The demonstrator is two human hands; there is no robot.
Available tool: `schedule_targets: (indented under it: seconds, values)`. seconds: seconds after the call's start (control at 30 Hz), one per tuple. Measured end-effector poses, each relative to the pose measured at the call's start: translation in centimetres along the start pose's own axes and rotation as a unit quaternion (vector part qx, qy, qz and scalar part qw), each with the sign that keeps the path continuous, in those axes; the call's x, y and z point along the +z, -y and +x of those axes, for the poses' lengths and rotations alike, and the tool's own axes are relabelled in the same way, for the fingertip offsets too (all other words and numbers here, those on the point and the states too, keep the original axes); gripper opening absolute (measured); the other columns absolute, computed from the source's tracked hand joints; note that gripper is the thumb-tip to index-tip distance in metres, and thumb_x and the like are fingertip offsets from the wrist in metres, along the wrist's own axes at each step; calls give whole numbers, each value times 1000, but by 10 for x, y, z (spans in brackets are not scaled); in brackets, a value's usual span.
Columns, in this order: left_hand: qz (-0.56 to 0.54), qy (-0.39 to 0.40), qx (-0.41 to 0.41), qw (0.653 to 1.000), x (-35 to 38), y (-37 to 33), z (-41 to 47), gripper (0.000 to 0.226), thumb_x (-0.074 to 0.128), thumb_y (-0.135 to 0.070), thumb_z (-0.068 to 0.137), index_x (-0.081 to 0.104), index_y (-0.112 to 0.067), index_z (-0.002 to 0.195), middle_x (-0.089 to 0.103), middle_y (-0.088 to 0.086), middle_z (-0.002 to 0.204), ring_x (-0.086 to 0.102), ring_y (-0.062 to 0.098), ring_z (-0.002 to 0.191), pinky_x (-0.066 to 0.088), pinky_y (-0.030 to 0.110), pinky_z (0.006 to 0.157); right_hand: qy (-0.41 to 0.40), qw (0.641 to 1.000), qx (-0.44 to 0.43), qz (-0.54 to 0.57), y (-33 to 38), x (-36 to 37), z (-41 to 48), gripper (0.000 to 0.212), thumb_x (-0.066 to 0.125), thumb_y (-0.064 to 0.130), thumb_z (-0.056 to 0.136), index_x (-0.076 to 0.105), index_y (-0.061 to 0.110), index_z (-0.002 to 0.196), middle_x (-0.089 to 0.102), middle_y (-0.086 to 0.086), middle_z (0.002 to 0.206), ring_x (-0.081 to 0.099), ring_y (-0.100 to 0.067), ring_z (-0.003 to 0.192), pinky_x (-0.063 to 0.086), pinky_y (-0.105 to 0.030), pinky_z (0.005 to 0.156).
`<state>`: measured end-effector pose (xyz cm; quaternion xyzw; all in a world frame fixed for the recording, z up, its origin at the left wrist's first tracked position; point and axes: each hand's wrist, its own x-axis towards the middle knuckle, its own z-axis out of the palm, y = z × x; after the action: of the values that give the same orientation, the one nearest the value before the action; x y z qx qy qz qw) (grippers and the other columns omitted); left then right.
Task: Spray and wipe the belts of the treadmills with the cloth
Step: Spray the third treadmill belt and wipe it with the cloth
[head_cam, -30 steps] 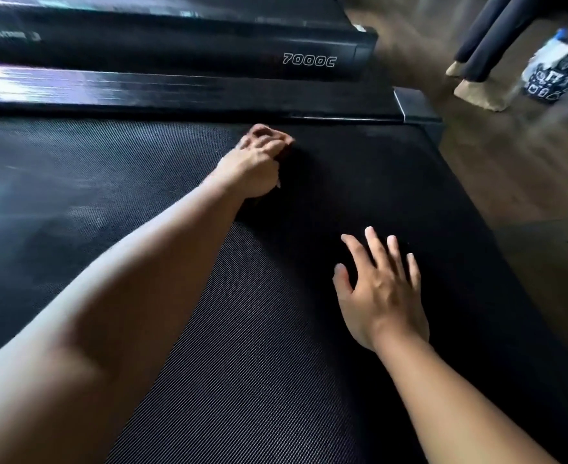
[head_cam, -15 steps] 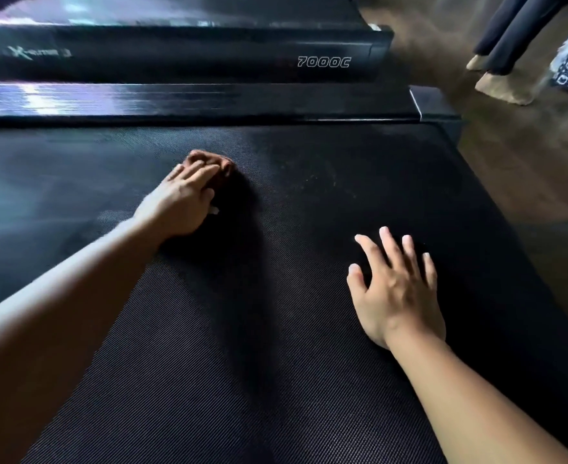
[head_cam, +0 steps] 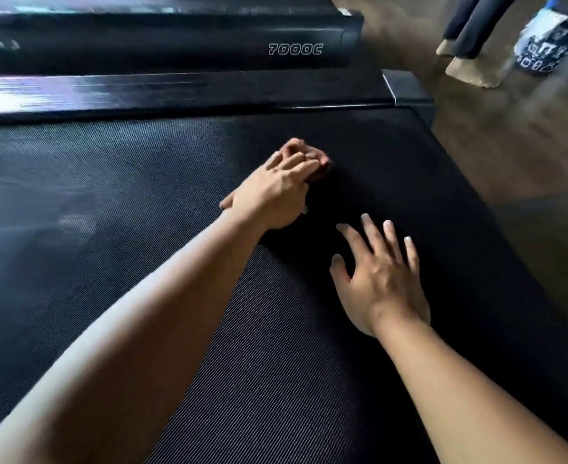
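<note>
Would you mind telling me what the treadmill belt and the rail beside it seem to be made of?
The belt looks like matte black rubber, given its fine ribbed weave. The rail seems glossy black plastic or painted metal; it mirrors light.

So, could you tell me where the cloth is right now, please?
In the head view, the cloth sits bunched under the left hand on the treadmill belt, a little left of and beyond the right hand, short of the side rail.

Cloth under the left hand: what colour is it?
The cloth is reddish brown, bunched under the left hand; the head view shows it.
</note>
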<state>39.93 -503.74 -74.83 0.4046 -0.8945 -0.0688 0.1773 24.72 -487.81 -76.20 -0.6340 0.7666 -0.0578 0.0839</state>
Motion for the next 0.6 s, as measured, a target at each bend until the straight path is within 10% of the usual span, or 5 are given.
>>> schedule_targets:
  seconds: [0.23,0.6]
  values:
    - [9,41,-6,999,-8,4,-86,60,27,-42,97,40,-24,153,36,2,160,19,20,153,16,38,126,-10,1000,-2,5,-1,1,0,56,28,51,98,19,43,152,2,7,167,-5,-21,153,-5,-45,123]
    - [42,23,-176,983,-27,37,-53,54,51,-24,101,38,-16,153,26,4,163,15,22,152,7,34,123,-21,1000,0,-5,0,3,0,56,27,51,97,19,43,152,5,6,166,-2,-22,153,-3,-45,123]
